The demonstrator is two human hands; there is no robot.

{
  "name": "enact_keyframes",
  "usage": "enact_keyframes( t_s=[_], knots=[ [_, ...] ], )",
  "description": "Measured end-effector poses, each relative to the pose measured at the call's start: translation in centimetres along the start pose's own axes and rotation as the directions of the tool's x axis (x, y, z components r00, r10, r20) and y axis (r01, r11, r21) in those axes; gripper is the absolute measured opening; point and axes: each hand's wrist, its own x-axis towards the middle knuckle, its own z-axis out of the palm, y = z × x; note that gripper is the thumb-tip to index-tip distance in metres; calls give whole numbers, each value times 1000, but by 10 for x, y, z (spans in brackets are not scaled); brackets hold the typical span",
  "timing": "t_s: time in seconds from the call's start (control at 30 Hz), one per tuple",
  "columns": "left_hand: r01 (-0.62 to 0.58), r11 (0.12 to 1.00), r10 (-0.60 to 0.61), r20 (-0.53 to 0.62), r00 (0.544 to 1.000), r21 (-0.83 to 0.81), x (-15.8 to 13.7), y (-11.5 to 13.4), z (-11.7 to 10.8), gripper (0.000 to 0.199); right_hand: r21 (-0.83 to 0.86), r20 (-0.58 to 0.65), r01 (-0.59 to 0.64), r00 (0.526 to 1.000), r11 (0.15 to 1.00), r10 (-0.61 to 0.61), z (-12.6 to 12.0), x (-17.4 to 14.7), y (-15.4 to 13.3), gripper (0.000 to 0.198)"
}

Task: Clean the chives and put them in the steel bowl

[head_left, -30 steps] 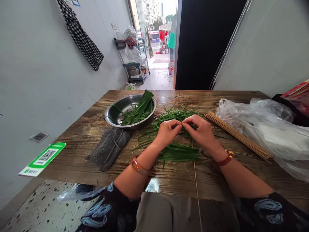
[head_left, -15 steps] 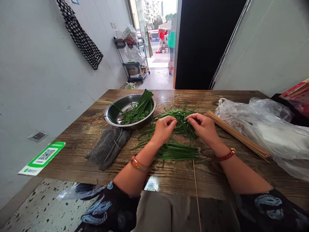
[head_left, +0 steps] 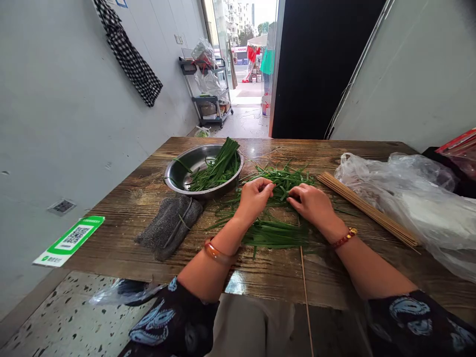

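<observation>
My left hand is closed in a pinch above a loose heap of green chives. Whatever lies between its fingertips is too small to make out. To its right, my right hand is low over the heap's near right side, thumb and forefinger apart. Below both hands, a straightened bunch of chive leaves lies across the wooden table. One thin bamboo skewer runs from beside that bunch past the near edge.
A steel bowl with more chives stands at left, a dark mesh bundle before it. Bamboo skewers lie at right beside clear plastic bags. A green QR-code card is at far left, a cart behind.
My right hand has lowered toward the heap and its thumb and forefinger have parted. My left hand keeps its pinch. The whole view has shifted slightly.
</observation>
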Motion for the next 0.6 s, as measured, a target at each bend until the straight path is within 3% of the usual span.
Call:
enact_keyframes(
  t_s=[0.3, 0.47, 0.6],
  knots=[
    [-15, 1000, 15, 2, 1000, -3, -1, -3, 1, 15, 58, -100, 25, 995, 998, -19, -9, 0, 1, 27],
    [-146, 982, 152, -43, 987, 117, 0, -2, -1, 12, 55, -116, 20, 993, 998, -13, -8, 0, 2, 29],
    [-248, 959, 251, 1, 968, 140, -3, 6, -1, 10, 38, -123, 43, 992, 998, -38, -11, 0, -3, 29]
  ],
)
